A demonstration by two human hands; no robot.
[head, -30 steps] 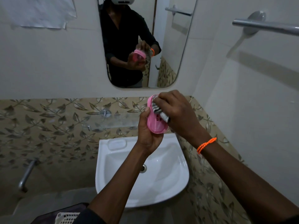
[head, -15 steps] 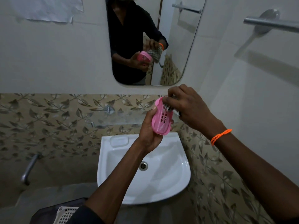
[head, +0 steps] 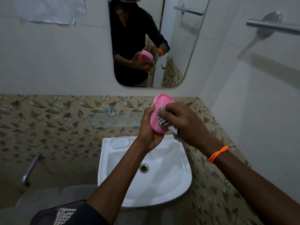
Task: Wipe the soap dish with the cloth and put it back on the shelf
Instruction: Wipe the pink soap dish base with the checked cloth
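Above a white basin (head: 144,184), the pink soap dish (head: 159,114) is being gripped upright in the left hand (head: 149,132) and wiped with the cloth (head: 164,121) bunched in the right hand (head: 186,125), so the glass shelf (head: 116,118) beyond the fingers (head: 164,113) is probably being left for the return.

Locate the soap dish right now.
Head view, centre: the pink soap dish is held on edge in the left hand, above the sink and in front of the glass shelf, with the right hand pressing the cloth against it.
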